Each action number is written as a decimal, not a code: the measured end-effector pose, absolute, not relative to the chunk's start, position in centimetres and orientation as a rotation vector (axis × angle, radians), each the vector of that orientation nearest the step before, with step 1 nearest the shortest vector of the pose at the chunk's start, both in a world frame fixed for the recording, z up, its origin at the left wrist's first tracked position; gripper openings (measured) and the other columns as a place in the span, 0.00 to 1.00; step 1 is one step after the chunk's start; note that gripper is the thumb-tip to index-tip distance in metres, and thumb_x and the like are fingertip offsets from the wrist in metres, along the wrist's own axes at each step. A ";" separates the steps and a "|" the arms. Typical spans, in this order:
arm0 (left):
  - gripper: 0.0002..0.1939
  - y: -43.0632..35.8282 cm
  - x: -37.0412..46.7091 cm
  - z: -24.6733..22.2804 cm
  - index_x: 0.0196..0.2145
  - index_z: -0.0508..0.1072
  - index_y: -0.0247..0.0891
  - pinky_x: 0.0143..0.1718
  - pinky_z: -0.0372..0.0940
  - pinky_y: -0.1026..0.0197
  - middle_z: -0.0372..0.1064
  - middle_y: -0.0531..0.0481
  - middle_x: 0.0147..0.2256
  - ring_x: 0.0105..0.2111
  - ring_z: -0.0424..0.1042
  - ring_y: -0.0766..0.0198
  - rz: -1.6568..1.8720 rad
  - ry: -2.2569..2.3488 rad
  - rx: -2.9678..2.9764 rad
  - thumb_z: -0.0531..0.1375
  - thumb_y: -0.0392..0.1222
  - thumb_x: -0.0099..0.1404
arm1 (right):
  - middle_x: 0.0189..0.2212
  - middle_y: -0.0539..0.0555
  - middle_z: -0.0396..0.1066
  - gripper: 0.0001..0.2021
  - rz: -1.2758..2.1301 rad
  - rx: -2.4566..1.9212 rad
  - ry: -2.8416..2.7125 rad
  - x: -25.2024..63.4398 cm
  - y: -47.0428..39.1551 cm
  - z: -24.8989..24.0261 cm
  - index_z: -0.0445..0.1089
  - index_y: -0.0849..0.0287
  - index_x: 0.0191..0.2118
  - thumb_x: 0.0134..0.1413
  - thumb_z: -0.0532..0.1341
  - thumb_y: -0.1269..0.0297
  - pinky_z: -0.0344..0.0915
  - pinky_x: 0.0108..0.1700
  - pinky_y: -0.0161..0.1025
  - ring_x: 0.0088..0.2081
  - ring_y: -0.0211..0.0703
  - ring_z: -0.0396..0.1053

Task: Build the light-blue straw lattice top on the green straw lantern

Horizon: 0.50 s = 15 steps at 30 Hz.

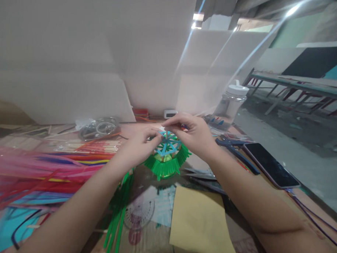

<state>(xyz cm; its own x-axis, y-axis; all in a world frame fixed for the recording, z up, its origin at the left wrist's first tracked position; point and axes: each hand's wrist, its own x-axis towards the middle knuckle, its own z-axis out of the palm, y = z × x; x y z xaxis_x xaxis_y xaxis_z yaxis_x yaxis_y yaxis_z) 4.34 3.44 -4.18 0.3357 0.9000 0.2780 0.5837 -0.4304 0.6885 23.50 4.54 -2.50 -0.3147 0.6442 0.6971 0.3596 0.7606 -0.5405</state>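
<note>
A round craft piece [166,167] stands on the table, with a green fringed skirt, a blue spoked top and a thin upright stick at its centre. My left hand [147,142] is at the left of the blue top, its thumb and index finger pinched close at the rim. From the right, my right hand [192,131] reaches over the top, thumb and fingertips brought together near the tip of the stick. Whatever lies between the fingertips of either hand is too small to make out.
Pink, red and blue strips [48,175] cover the left. Green stems [120,213] and yellow paper [201,221] lie in front. On the right are scissors [205,175], pliers [241,157], a phone [271,165] and a clear bottle [231,104]. White boards [80,63] stand behind.
</note>
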 end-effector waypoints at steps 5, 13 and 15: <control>0.17 3.4 4.3 -4.4 0.34 0.79 0.41 0.43 0.72 0.53 0.79 0.49 0.39 0.37 0.76 0.54 0.929 1.320 2.118 0.55 0.52 0.68 | 0.34 0.50 0.80 0.07 0.363 -0.807 -1.947 23.6 4.5 -2.5 0.79 0.56 0.36 0.58 0.64 0.72 0.68 0.41 0.38 0.37 0.40 0.74; 0.17 2.9 4.4 -3.7 0.35 0.80 0.41 0.49 0.70 0.53 0.78 0.47 0.46 0.45 0.76 0.52 0.947 1.330 2.244 0.54 0.50 0.70 | 0.37 0.50 0.78 0.13 0.437 -0.795 -1.858 24.4 3.6 -0.8 0.75 0.56 0.51 0.62 0.62 0.63 0.68 0.40 0.37 0.36 0.38 0.73; 0.18 2.7 4.2 -3.4 0.37 0.81 0.40 0.54 0.68 0.49 0.76 0.45 0.50 0.49 0.74 0.50 0.969 1.369 2.292 0.54 0.51 0.70 | 0.33 0.51 0.77 0.09 0.392 -0.872 -1.829 25.7 3.2 0.6 0.77 0.58 0.43 0.62 0.62 0.60 0.67 0.38 0.37 0.34 0.39 0.72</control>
